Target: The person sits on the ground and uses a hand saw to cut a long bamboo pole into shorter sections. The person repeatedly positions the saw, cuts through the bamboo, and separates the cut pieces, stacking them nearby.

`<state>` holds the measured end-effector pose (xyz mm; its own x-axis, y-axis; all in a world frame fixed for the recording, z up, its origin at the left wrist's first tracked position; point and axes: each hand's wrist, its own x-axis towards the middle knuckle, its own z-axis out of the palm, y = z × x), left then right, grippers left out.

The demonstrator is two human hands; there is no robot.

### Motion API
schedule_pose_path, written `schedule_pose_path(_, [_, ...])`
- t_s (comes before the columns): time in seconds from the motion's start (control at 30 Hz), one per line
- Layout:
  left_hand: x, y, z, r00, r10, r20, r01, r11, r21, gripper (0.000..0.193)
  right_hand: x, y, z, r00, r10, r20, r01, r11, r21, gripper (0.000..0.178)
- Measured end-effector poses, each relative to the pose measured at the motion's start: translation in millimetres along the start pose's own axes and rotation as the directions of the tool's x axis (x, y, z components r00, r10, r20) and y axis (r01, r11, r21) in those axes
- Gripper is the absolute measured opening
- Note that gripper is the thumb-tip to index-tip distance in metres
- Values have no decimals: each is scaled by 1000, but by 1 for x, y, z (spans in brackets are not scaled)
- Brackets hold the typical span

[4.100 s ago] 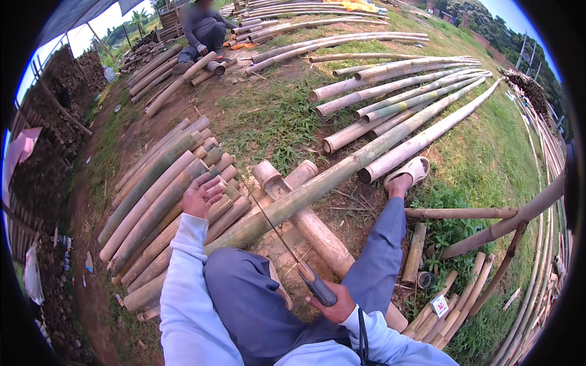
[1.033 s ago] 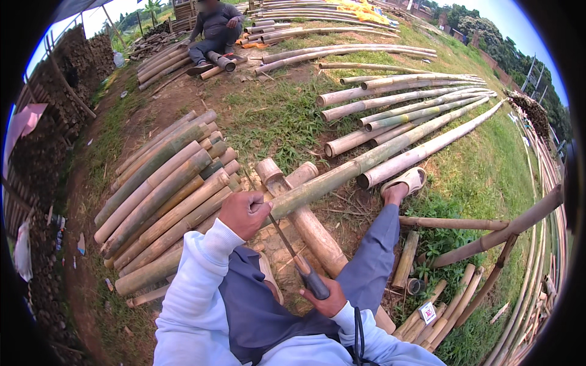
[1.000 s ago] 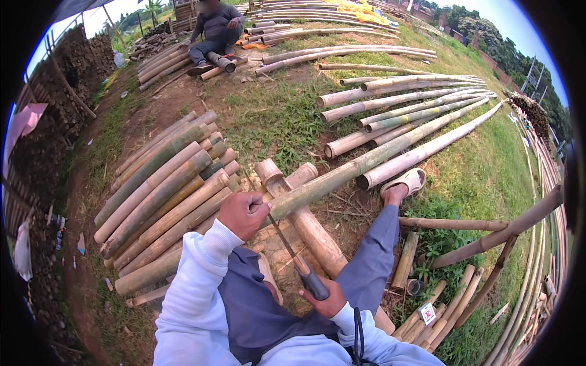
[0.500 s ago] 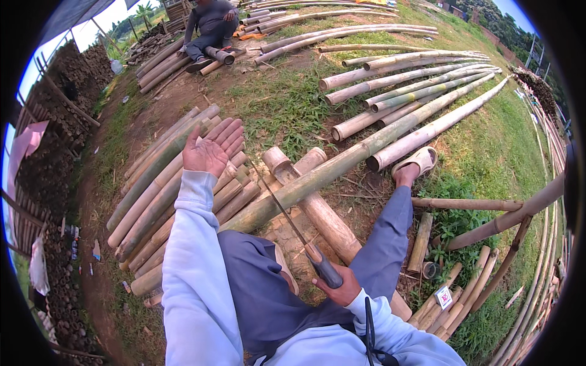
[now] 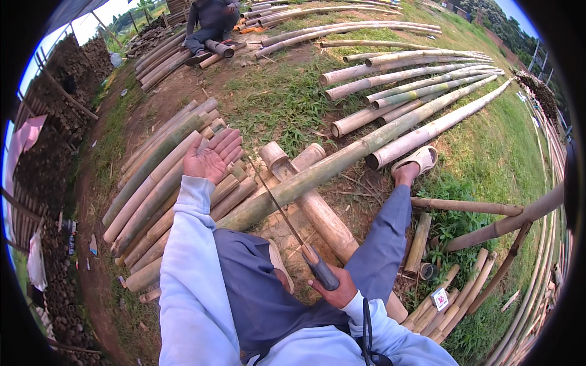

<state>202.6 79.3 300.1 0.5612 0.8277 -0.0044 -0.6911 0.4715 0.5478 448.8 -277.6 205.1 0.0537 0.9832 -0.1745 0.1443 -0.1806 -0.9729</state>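
Observation:
My left hand [image 5: 213, 157] is held out palm up with its fingers stretched, and nothing lies in it. Closed round the dark handle of a handsaw [image 5: 318, 267] is my right hand [image 5: 339, 289], low in front of my body. The saw's thin blade slants up and to the left, passing across a long greenish bamboo pole [image 5: 342, 160]; whether it touches the pole, I cannot tell. That pole rests over a thick bamboo support [image 5: 323, 218] with a notched upper end, and its near end passes behind my left arm and leg.
Cut bamboo lengths [image 5: 149, 165] are heaped at left, beside my left arm. Long bamboo poles [image 5: 421, 82] fan out at the far right. A bamboo frame [image 5: 470, 206] stands by my right leg, near short pieces [image 5: 455, 305]. Another person [image 5: 210, 27] sits at the back.
My left hand is slightly lower in the picture, its palm still up. The view has shifted a little; the saw and my right hand keep nearly the same pose.

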Motion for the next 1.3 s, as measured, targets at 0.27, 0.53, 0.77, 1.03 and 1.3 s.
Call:
schedule_pose_path(0.27, [8, 5, -14, 999, 21, 36, -19, 998, -54, 79, -3, 4, 2, 1000, 3, -22, -4, 1000, -15, 33])
schedule_pose_path(0.53, [17, 29, -21, 993, 110, -45, -110, 994, 12, 81, 3, -6, 0, 1000, 3, -5, -3, 999, -38, 46])
schedule_pose_path(0.77, [17, 25, -8, 987, 160, 11, -155, 933, 326, 92, 2, 1, -3, 1000, 9, 12, -8, 999, -52, 37])
schedule_pose_path(1.03, [23, 4, -54, 898, 99, -429, 208, 764, 611, 55, 1, 10, 5, 997, -70, -35, 71, 997, 6, 37])
schedule_pose_path(1.3, [19, -24, -70, 944, 110, -312, 241, 417, 876, 37, 0, 13, 3, 1000, 0, -1, 0, 1000, -21, 39])
